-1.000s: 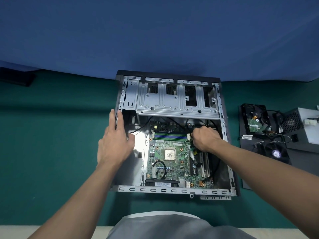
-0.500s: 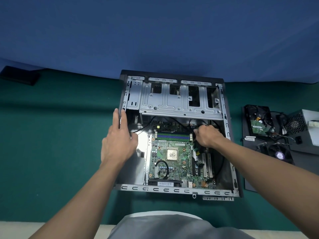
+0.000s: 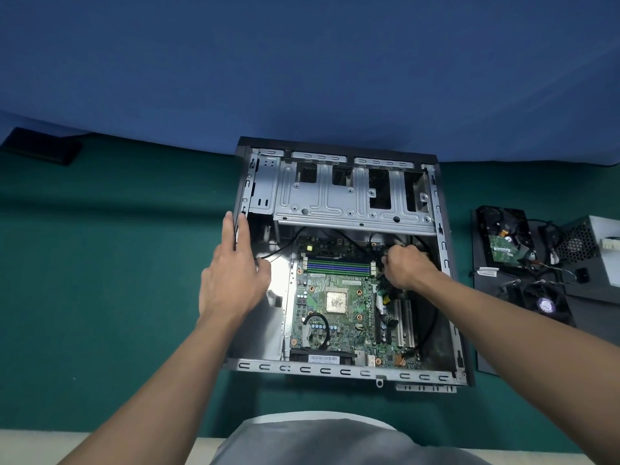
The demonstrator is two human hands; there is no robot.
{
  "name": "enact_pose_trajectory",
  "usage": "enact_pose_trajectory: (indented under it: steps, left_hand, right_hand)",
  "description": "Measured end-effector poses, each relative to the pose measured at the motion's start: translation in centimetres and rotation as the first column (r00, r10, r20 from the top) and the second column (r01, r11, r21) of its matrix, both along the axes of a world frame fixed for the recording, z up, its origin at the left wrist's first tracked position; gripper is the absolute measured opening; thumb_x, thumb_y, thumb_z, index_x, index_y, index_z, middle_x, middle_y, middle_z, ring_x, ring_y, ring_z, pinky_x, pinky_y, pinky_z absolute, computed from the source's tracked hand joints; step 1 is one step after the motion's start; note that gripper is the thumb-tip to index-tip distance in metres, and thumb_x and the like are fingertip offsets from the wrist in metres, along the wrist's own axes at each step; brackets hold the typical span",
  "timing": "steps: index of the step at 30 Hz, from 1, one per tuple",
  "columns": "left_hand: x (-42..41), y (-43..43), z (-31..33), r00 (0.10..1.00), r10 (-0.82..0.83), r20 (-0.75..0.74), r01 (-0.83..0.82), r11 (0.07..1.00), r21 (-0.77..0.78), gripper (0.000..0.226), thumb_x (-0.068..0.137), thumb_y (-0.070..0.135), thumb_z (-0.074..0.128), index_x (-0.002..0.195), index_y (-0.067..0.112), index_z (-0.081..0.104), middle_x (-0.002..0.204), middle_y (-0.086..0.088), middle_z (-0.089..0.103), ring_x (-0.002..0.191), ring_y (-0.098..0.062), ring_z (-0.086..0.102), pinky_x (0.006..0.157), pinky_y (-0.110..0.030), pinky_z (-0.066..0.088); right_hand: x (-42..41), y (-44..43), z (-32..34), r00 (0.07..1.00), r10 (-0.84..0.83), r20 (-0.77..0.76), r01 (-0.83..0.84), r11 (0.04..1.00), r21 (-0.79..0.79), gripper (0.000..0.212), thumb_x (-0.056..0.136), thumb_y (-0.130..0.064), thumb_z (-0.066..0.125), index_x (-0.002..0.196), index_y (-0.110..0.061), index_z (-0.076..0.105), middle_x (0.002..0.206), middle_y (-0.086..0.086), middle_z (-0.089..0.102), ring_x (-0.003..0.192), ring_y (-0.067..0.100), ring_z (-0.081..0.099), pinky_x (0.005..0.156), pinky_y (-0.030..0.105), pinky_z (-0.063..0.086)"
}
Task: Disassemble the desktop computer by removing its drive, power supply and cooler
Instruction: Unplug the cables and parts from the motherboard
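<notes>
Computer case point(image 3: 335, 370) lies open, its cables point(image 3: 377, 253) inside the right hand's point(image 3: 404, 268) grip.

A green table point(image 3: 100, 297) carries an open computer case point(image 3: 339, 370), lying flat with its open side up. Just right of the case lies a flat dark panel point(image 3: 486, 357) with loose parts on it. Well left of the case, at the edge of the blue cloth point(image 3: 302, 62), rests a flat black object point(image 3: 43, 151).

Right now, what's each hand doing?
Left hand: open, fingers straight on the case wall.
Right hand: closed on a cable by the board.
</notes>
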State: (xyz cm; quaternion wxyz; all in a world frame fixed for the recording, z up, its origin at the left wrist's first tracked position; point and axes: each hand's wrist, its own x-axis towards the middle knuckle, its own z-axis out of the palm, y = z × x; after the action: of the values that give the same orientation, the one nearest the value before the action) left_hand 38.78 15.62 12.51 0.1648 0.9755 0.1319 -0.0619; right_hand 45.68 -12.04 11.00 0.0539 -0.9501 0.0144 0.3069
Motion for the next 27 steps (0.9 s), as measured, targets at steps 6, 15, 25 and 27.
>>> enact_pose_trajectory:
  steps: [6,15,25,27]
  left_hand:
    - [-0.03,-0.01,-0.05,1.000,0.002,0.003,-0.002,1.000,0.005,0.076,0.092,0.033,0.048,0.155,0.019,0.007,0.164,0.005,-0.005,0.117,-0.034,0.052,0.078,-0.045,0.045]
    - [0.01,-0.04,-0.03,1.000,-0.004,0.006,0.004,1.000,0.013,0.076,0.093,0.033,0.048,0.155,0.018,0.007,0.164,0.004,-0.005,0.119,-0.033,0.051,0.077,-0.044,0.046]
    - [-0.02,0.04,-0.05,1.000,-0.009,0.009,0.009,1.000,0.014,0.076,0.093,0.034,0.048,0.155,0.018,0.006,0.164,0.004,-0.006,0.116,-0.032,0.053,0.077,-0.043,0.047]
    - [-0.05,0.04,-0.02,1.000,-0.005,0.008,0.005,1.000,0.014,0.076,0.093,0.033,0.048,0.155,0.018,0.007,0.164,0.004,-0.006,0.116,-0.033,0.053,0.076,-0.043,0.046]
  right_hand:
    - [0.22,0.07,0.22,0.997,-0.071,-0.019,0.072,0.992,0.107,0.010,0.088,-0.004,0.057,0.085,-0.014,0.055,0.095,0.006,0.059,0.084,0.025,0.056,0.071,0.032,0.044]
    - [-0.12,-0.06,0.30,0.995,-0.090,0.037,0.089,0.996,0.018,0.012,0.094,-0.016,0.051,0.087,-0.008,0.055,0.092,0.011,0.058,0.080,0.029,0.053,0.072,0.034,0.045]
    - [-0.38,-0.03,0.13,0.995,-0.098,0.025,0.098,0.995,0.007,0.026,0.099,-0.025,0.043,0.083,-0.008,0.053,0.096,0.016,0.062,0.080,0.031,0.058,0.076,0.037,0.048]
    - [-0.29,-0.03,0.20,0.993,-0.119,0.028,0.118,0.993,0.032,0.011,0.093,-0.014,0.050,0.089,-0.007,0.058,0.101,0.016,0.063,0.085,0.032,0.058,0.080,0.038,0.051]
